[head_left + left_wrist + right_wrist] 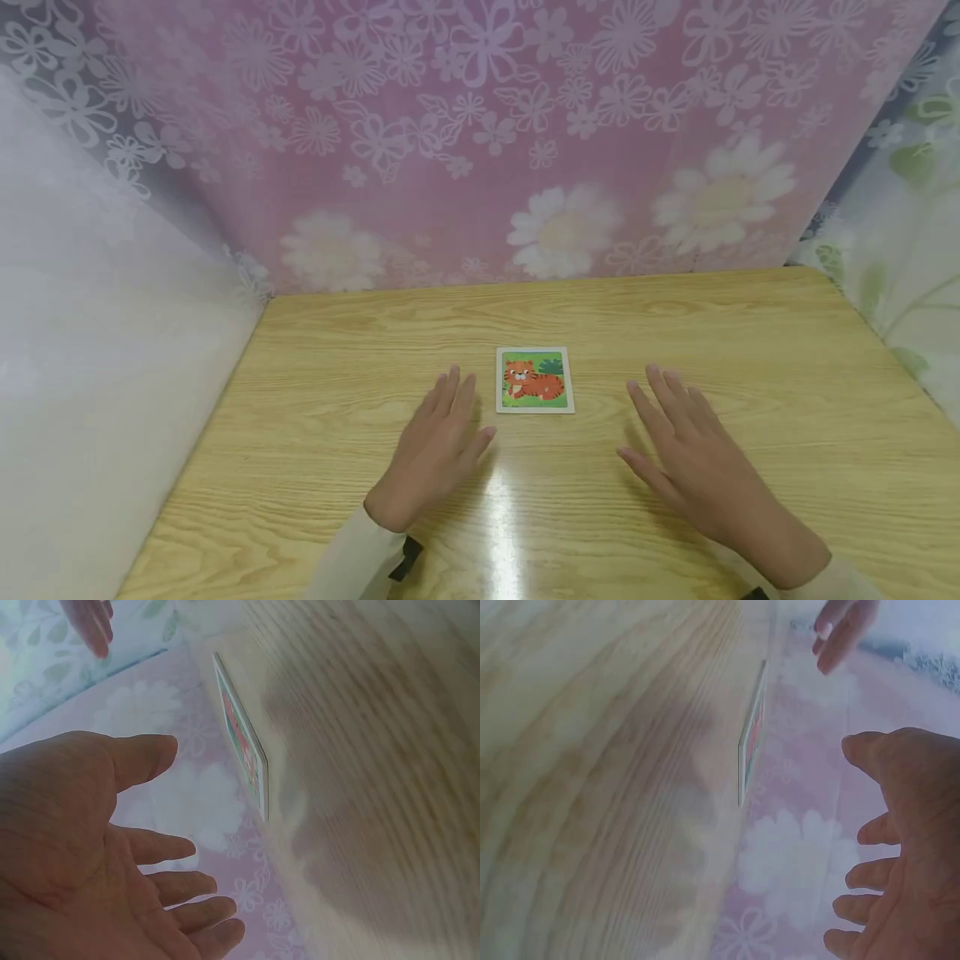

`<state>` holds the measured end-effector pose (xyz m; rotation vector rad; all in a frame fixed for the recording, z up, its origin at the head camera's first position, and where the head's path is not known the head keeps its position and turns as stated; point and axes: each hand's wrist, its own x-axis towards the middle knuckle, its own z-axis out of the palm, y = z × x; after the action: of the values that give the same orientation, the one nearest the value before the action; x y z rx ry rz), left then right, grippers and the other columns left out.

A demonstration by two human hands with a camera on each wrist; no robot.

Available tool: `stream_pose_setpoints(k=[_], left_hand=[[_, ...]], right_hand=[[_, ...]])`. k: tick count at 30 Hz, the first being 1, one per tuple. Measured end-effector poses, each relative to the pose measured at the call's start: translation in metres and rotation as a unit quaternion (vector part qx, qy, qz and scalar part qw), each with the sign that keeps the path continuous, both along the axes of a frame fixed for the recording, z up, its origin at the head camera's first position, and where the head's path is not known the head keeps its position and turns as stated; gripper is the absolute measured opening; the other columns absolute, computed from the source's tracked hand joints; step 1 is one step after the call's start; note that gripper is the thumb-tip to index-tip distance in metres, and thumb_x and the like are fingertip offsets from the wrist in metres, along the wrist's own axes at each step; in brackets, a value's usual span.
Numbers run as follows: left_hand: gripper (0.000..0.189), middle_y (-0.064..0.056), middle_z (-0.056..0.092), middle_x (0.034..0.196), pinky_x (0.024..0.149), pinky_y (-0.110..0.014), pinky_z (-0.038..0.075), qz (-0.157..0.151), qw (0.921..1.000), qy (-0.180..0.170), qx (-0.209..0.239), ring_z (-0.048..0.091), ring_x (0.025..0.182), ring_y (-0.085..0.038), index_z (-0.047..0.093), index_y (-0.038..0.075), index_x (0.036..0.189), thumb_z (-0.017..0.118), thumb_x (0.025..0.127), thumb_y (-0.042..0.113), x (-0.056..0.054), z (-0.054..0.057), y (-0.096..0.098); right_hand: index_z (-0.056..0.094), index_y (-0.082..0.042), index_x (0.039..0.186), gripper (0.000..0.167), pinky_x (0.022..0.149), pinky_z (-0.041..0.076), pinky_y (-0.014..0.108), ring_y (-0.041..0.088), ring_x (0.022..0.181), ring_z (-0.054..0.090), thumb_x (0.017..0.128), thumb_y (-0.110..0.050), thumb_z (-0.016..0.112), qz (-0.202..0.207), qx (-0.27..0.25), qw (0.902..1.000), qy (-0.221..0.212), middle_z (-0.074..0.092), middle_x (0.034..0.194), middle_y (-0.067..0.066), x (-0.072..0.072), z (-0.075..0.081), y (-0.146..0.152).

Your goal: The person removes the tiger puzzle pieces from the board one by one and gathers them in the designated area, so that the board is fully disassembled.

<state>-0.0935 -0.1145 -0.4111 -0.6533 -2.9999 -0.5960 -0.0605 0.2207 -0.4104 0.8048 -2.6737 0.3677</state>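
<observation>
A square picture tile (534, 381) with a white border lies flat on the table; its picture is an orange tiger on green. To its left, my left hand (435, 446) hovers above the wood with fingers extended and thumb apart, holding nothing. My right hand (693, 467) is held the same way, farther off on the tile's right side. The left wrist view catches the tile (241, 739) edge-on, beyond the left hand's (90, 840) spread fingers. From the right wrist, the tile (751, 735) also appears edge-on, with the right hand's (907, 832) fingers pointing past it.
The wood-grain table (337, 358) ends at a pink floral curtain (420, 167) along its back edge. A pale panel (112, 333) borders the left side, and a leaf-patterned curtain (911, 250) hangs on the right. Bright glare (501, 533) crosses the near tabletop.
</observation>
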Motion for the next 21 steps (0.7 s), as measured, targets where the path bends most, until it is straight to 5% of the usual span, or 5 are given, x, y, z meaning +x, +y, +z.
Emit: stream_pose_setpoints(k=[10, 21], left_hand=[[0.069, -0.027, 0.028, 0.16, 0.121, -0.049, 0.022, -0.053, 0.998, -0.033, -0.007, 0.023, 0.151, -0.039, 0.036, -0.004, 0.153, 0.062, 0.103, 0.035, -0.018, -0.003, 0.016], [0.06, -0.024, 0.031, 0.16, 0.118, -0.051, 0.029, -0.064, 0.9954, -0.071, -0.013, 0.029, 0.148, -0.039, 0.043, 0.0, 0.151, 0.059, 0.104, 0.034, -0.024, -0.003, 0.028]], right_hand=[[0.036, 0.001, 0.155, 0.074, 0.117, 0.026, 0.057, 0.049, 0.143, 0.032, 0.1, -0.04, 0.064, 0.039, 0.008, 0.999, -0.019, 0.03, 0.159, 0.028, -0.017, -0.004, -0.021], [0.047, 0.007, 0.146, 0.068, 0.108, 0.039, 0.06, 0.047, 0.138, 0.041, 0.094, -0.029, 0.073, 0.098, 0.009, 0.995, -0.015, 0.04, 0.152, 0.029, -0.038, -0.01, -0.043]])
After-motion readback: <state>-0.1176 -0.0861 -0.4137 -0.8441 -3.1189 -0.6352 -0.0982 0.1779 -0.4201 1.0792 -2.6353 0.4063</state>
